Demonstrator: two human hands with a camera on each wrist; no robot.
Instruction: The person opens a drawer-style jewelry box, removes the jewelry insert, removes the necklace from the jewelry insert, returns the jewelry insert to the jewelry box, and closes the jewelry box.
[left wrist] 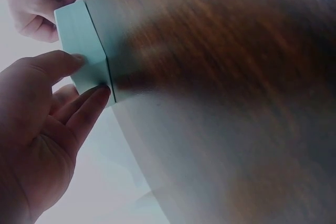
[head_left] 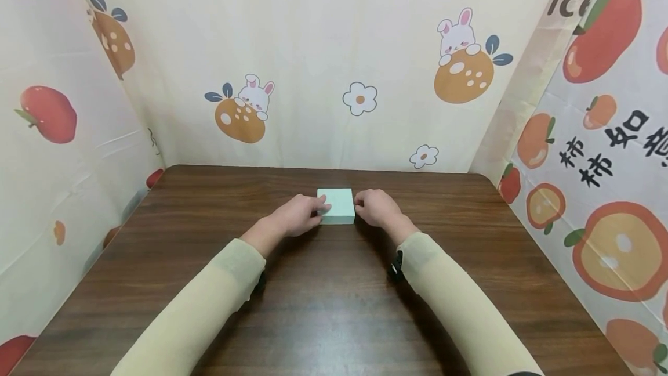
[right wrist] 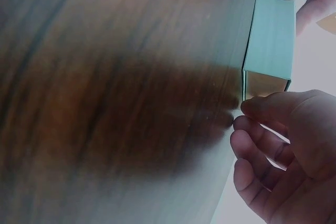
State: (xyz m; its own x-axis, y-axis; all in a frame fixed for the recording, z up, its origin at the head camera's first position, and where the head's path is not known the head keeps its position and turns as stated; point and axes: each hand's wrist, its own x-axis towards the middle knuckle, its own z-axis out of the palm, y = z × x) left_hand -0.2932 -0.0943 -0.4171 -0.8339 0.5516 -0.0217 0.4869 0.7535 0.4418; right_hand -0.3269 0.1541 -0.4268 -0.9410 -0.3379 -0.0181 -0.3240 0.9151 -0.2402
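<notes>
A small mint-green box lies flat on the brown wooden table, near its back edge. From the left, my left hand grips it, the thumb on one face and fingers at its side and lower edge, as the left wrist view shows. My right hand is at the opposite end with curled fingers. In the right wrist view that box end has a brownish panel with a thin green edge, and the thumb and forefinger of my right hand pinch at this edge. Their exact contact is partly hidden.
A pale curtain with printed fruit and rabbits hangs behind the table. Similar printed cloths stand along the left and right sides. Light sleeves cover both forearms, with a dark band at each wrist.
</notes>
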